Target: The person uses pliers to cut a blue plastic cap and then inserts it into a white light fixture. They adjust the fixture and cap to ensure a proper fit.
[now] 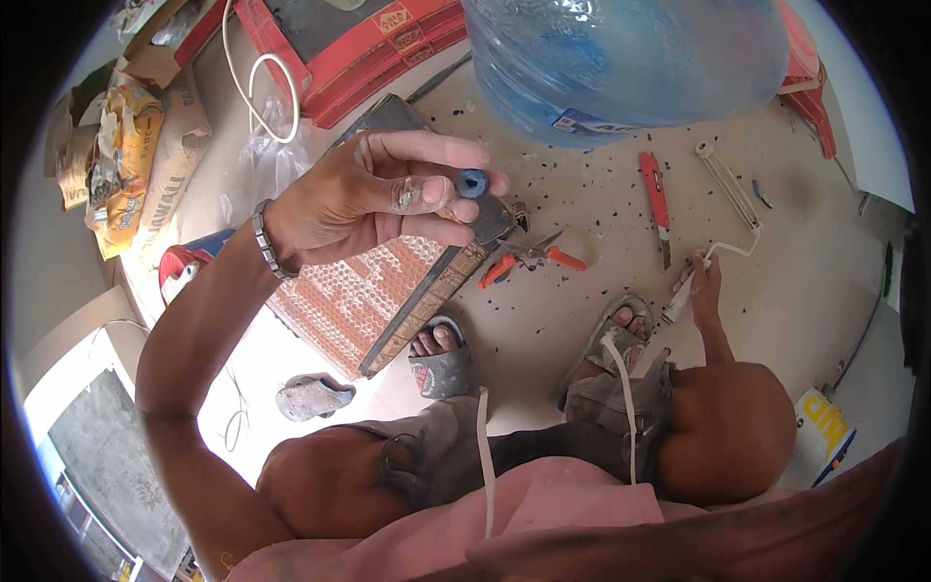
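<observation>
My left hand (412,194) is raised above a block, its thumb and fingers closed around a small blue piece with a hole in its middle (471,183). Low at the right, my right hand (707,288) is wrapped around a white-handled paint roller frame (729,184). The frame's bent rod leads up to a bare, whitish cage without a sleeve. Between the hands, a red utility knife (655,209) lies on the floor. Orange-handled cutting pliers (532,256) lie spread beside the block. A blue sliver (762,194) rests near the roller cage.
A big clear blue water bottle (621,68) stands ahead. Dark blue scraps dot the floor. The block covered in bubble wrap (369,296) sits under my left arm. Red-and-black cases (373,48), paper sacks (165,184) and a white cable (262,87) are at far left.
</observation>
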`<action>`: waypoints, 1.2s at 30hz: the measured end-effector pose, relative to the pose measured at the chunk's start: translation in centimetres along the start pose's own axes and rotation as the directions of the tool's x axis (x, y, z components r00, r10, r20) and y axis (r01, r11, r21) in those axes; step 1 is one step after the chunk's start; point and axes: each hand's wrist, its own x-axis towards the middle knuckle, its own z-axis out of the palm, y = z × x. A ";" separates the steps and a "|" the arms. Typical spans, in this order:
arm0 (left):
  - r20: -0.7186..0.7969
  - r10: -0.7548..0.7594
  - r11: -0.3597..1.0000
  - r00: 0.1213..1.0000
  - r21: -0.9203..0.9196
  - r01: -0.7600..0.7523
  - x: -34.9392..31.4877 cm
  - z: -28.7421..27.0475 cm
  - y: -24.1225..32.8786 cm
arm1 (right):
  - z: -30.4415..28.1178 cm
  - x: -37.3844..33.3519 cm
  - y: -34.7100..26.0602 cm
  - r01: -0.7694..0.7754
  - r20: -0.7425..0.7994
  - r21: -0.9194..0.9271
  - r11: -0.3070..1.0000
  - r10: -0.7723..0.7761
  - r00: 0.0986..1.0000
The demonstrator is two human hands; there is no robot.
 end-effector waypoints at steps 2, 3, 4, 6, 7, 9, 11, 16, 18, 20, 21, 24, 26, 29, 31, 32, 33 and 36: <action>-0.085 -0.030 0.999 0.996 0.029 0.032 -0.9 0.2 0.3 | -0.5 -0.3 -2.0 -0.046 0.036 -0.300 0.953 0.059 0.998; -0.096 -0.047 0.998 0.994 0.043 0.051 -1.2 0.2 0.5 | -1.0 -0.5 -3.7 -0.082 0.027 -0.517 0.852 0.112 0.993; -0.107 -0.075 0.996 0.991 0.040 0.080 -1.4 0.2 0.6 | -1.3 -0.9 -5.5 -0.111 0.001 -0.709 0.697 0.158 0.987; -0.074 -0.077 0.995 0.994 0.053 0.081 -1.4 -0.2 0.7 | -0.6 -1.9 -9.3 0.269 0.245 -0.924 0.270 -0.120 0.962; -0.059 -0.087 0.995 0.995 0.048 0.089 -1.4 -0.4 0.5 | 0.0 -2.7 -11.2 0.350 0.350 -0.936 -0.022 -0.133 0.927; -0.049 -0.040 0.999 0.998 0.033 0.041 -1.3 -0.7 -0.5 | 2.5 -3.6 -15.3 0.629 0.623 -0.760 0.164 -0.090 0.777; -0.033 0.015 0.999 0.999 0.039 -0.014 -1.3 -0.8 -2.0 | 5.7 -4.6 -18.8 0.804 0.836 -0.515 0.297 -0.033 0.547; -0.016 0.196 0.950 0.980 -0.246 -0.194 -2.0 -1.1 -6.7 | 13.9 -5.8 -20.2 0.901 0.875 -0.413 0.131 0.331 0.353; -0.066 0.320 0.892 0.945 -0.315 -0.324 -2.4 -1.2 -8.4 | 16.4 -5.5 -17.5 0.878 0.857 -0.463 0.123 0.313 0.409; -0.124 0.427 0.826 0.896 -0.348 -0.442 -2.7 -1.2 -9.9 | 18.0 -5.7 -13.7 0.890 0.891 -0.440 0.121 0.180 0.416; -0.144 0.481 0.791 0.865 -0.355 -0.499 -2.8 -1.2 -10.4 | 18.5 -5.5 -12.2 0.904 0.906 -0.412 0.118 0.158 0.392; -0.131 0.531 0.764 0.837 -0.354 -0.540 -2.7 -1.3 -11.5 | 19.3 -4.7 -10.2 0.881 0.893 -0.444 0.162 0.153 0.422; -0.165 0.500 0.757 0.850 -0.394 -0.522 -2.5 -1.7 -12.0 | 19.2 -4.6 -11.5 0.796 0.840 -0.543 0.267 0.196 0.506; -0.205 0.487 0.775 0.849 -0.345 -0.529 -2.7 -2.9 -12.2 | 18.1 -6.3 -16.3 0.798 0.832 -0.546 0.254 0.053 0.552; -0.219 0.483 0.808 0.848 -0.260 -0.528 -3.3 -3.8 -12.2 | 17.2 -8.4 -20.2 0.814 0.834 -0.517 0.264 -0.060 0.549; -0.210 0.492 0.823 0.845 -0.205 -0.530 -3.6 -4.2 -12.2 | 16.9 -9.3 -22.1 0.800 0.829 -0.524 0.292 -0.043 0.558; -0.237 0.492 0.832 0.838 -0.156 -0.532 -3.8 -4.6 -12.1 | 16.7 -10.1 -24.0 0.788 0.829 -0.516 0.335 -0.035 0.558; -0.313 0.457 0.863 0.832 -0.069 -0.500 -3.9 -4.9 -12.2 | 16.9 -12.3 -27.3 0.860 0.861 -0.417 0.294 -0.176 0.478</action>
